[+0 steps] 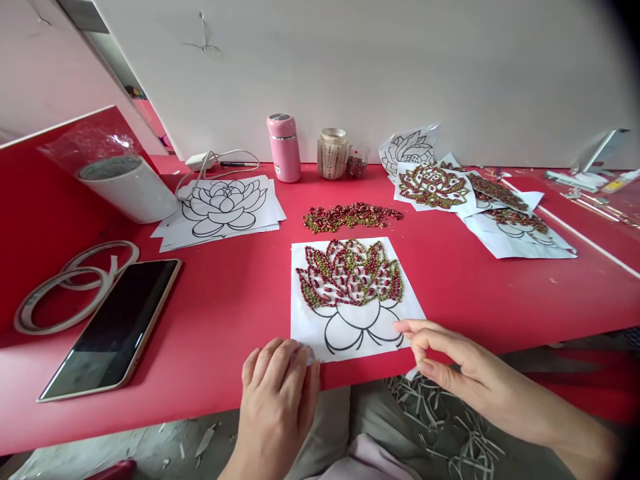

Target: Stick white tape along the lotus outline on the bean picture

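A white paper sheet with a printed lotus outline (360,317) lies near the table's front edge. Red and green beans (350,273) cover its upper petals, while the lower petals are bare paper. My left hand (280,383) is closed over the sheet's lower left corner, fingers bent and close together, their tips partly hidden. At the lower right corner is my right hand (445,357), its index finger stretched over the paper. Its thumb and a curled finger meet by a small white strip (413,373), which they seem to pinch. Behind the sheet lies a loose pile of beans (350,217).
Left are a phone (113,327), tape rolls (65,300), a white cylinder (127,187) and lotus printouts (225,210). A pink flask (284,150), a jar (332,155) and a bean cup (357,163) stand behind. Bean-covered sheets (435,187) lie right; paper strips (465,433) litter the floor.
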Available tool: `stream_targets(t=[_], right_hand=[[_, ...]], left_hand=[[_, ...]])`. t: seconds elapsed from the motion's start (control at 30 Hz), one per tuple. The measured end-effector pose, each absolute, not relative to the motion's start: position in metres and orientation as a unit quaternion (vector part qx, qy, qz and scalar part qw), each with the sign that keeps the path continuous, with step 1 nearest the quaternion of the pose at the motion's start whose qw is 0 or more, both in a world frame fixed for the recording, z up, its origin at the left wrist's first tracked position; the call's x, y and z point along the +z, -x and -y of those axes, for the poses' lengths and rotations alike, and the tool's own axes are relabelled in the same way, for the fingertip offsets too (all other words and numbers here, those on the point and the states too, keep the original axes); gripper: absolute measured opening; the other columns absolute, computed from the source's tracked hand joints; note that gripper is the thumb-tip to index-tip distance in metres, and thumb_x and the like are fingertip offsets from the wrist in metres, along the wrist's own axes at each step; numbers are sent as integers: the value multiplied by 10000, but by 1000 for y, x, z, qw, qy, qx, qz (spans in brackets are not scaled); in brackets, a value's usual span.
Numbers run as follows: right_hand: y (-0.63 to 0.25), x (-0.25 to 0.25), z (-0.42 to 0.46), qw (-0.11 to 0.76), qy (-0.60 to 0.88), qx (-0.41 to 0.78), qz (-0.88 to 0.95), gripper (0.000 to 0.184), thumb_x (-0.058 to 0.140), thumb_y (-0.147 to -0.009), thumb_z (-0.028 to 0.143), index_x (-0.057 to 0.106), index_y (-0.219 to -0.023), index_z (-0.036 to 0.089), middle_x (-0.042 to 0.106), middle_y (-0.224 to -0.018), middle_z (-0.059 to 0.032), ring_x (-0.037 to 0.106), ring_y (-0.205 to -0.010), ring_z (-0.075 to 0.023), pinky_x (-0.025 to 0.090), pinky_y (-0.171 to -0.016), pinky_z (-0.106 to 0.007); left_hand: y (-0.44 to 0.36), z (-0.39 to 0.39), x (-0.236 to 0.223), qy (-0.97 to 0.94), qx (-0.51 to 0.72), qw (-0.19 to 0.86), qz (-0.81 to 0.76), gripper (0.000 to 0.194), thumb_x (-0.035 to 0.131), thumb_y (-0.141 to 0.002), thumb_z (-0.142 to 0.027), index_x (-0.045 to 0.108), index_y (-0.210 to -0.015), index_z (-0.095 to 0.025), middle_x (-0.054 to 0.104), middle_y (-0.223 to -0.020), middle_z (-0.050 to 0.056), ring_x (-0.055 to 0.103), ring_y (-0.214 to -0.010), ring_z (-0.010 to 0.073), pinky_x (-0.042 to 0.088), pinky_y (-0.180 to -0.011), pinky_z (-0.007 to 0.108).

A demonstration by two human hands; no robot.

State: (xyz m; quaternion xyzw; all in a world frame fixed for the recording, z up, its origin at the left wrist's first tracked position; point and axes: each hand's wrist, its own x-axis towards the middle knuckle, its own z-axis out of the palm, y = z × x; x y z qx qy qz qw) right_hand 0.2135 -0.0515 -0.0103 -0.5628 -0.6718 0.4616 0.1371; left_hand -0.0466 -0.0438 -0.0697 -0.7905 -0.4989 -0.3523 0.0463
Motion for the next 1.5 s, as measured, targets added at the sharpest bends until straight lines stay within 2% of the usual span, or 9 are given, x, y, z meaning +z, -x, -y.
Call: stream_targets(t=[0.17,0.27,0.37,0.5,0.7,0.9,1.0,1.17,1.5], right_hand=[[-214,-16,52,218,576,393,682,193,437,-888,391,501,-795,234,452,-1193,-29,415,-1164,-152,438,-866,-210],[-217,-17,58,263,594,297,700,164,444,-886,347,513,-795,229,486,-1079,-43,476,-1071,-160,434,-868,-237],[-230,-17,67,284,597,276,697,165,416,-895,326,505,-802,222,493,-1038,-52,499,-1020,-175,437,-856,-259],[-254,-22,80,225,608,298,700,225,348,-914,312,496,-775,214,528,-913,-40,552,-761,-146,475,-662,-225],[-266,-33,89,127,646,183,730,120,429,-872,255,450,-758,224,524,-675,19,506,-556,-117,420,-526,-204],[-257,-27,86,72,643,162,746,122,409,-881,256,451,-771,228,522,-594,45,479,-492,-109,371,-499,-218],[-245,-25,80,119,636,145,749,164,427,-884,307,452,-745,223,519,-611,33,509,-549,-116,394,-547,-228],[-210,-31,61,198,577,145,779,63,425,-856,188,486,-861,203,559,-820,-24,548,-722,-131,431,-647,-234],[-188,-31,33,82,603,117,785,147,448,-761,68,422,-683,190,487,-660,22,472,-558,-108,321,-518,-227]], left_hand=[[44,44,-64,784,-337,48,519,108,489,-811,-182,586,-857,-171,620,-822,48,528,-837,196,354,-778,376],[42,44,-63,788,-328,66,517,97,495,-806,-187,587,-833,-169,624,-803,47,538,-821,205,354,-760,380],[42,43,-63,793,-325,81,509,73,518,-792,-171,582,-824,-157,621,-787,55,538,-811,215,362,-742,381],[45,40,-64,805,-325,81,489,76,541,-773,-145,575,-841,-140,611,-794,73,524,-815,226,383,-720,380],[48,37,-67,816,-328,93,468,90,563,-759,-134,567,-849,-133,592,-788,75,514,-808,221,403,-708,375],[44,37,-60,803,-323,91,492,51,536,-786,-176,583,-803,-174,604,-779,52,535,-768,209,370,-711,388],[38,36,-54,796,-327,93,501,83,510,-800,-190,593,-791,-185,611,-786,53,540,-762,210,354,-721,398],[22,36,-50,816,-334,74,466,103,500,-796,-189,595,-834,-178,606,-811,60,527,-788,202,359,-717,366],[-21,39,-53,865,-306,-45,395,126,455,-818,-123,560,-770,-173,522,-706,22,458,-653,137,372,-582,274]])
